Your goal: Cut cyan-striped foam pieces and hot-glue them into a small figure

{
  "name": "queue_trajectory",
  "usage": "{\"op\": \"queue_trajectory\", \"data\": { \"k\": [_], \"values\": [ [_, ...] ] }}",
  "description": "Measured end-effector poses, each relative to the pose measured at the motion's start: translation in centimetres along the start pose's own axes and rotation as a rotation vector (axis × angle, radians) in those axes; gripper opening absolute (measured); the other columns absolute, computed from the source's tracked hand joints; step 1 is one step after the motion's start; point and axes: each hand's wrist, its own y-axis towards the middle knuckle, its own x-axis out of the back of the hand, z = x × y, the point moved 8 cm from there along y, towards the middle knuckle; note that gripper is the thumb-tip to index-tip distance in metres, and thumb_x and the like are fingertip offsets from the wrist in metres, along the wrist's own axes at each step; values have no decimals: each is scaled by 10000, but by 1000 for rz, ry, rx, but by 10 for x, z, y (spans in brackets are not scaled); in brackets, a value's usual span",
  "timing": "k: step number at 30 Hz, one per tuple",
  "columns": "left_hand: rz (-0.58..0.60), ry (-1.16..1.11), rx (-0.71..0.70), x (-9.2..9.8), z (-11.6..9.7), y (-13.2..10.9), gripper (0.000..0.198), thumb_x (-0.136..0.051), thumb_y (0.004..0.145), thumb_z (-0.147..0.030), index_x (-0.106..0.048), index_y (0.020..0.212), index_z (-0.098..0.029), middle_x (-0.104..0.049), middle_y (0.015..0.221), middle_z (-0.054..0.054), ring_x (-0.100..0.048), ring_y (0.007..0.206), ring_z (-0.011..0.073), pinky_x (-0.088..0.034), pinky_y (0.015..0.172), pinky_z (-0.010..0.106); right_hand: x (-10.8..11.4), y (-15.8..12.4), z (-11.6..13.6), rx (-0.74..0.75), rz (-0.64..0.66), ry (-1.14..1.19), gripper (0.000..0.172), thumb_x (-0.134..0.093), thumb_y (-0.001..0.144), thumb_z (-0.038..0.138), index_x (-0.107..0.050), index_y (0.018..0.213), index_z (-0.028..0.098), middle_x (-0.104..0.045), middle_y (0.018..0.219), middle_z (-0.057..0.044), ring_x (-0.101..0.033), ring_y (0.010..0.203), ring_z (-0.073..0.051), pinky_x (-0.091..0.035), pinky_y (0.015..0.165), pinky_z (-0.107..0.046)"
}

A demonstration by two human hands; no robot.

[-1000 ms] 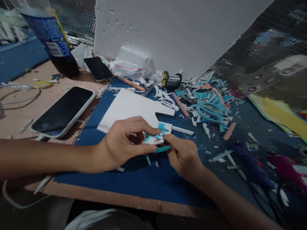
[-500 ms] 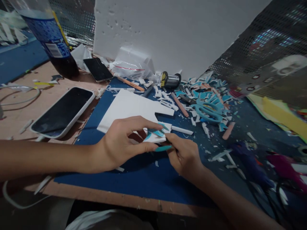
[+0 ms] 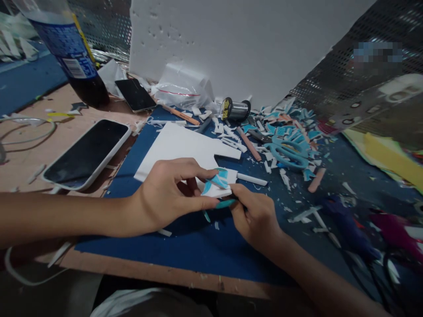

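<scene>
My left hand (image 3: 161,193), with long teal nails, pinches a small white piece (image 3: 216,192) bearing blue patches. A loose-looking blue bit (image 3: 220,178) stands at its upper side under my index finger. My right hand (image 3: 256,215) is closed at the piece's right end, its fingertips against that edge. Something dark shows between those fingers, too hidden to name. Below my left thumb a thin teal sliver (image 3: 206,215) sticks out. Behind the hands lies a white cut-out sheet (image 3: 180,143) on the blue mat (image 3: 185,251), and a white stick (image 3: 253,179) lies beyond the piece.
Blue-handled scissors (image 3: 287,154) lie among blue and white scraps, near a wire spool (image 3: 236,109). At left are a phone (image 3: 87,152), a second dark phone-like slab (image 3: 135,94) and a cola bottle (image 3: 74,57). Dark-blue (image 3: 350,229) and magenta (image 3: 396,229) corded tools lie right.
The blue bit on the white piece now stands more raised and shows more of its face. The teal sliver has come into sight below my left thumb. My right hand has barely shifted.
</scene>
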Motion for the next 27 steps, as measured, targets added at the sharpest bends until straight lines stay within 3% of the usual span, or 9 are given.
{"op": "queue_trajectory", "data": {
  "k": [17, 27],
  "values": [
    [5, -84, 37, -3, -2, -1, 258, -777, 658, -227, -695, 872, -110, -596, 702, 19, -534, 515, 92, -451, 420, 195, 1, 1, 8, 42, -3, -29, 293, -373, 768, -13, -481, 934, 203, -586, 600, 17, -466, 400, -116, -325, 390, -229],
    [-7, -219, 188, -4, 6, -3, 275, -785, 627, -190, -704, 865, -79, -606, 655, 15, -525, 518, 84, -433, 449, 186, 2, 2, 8, 48, 9, -2, 189, -403, 841, 25, -494, 858, 190, -567, 565, 28, -509, 430, -110, -338, 412, -212]
  ]
}}
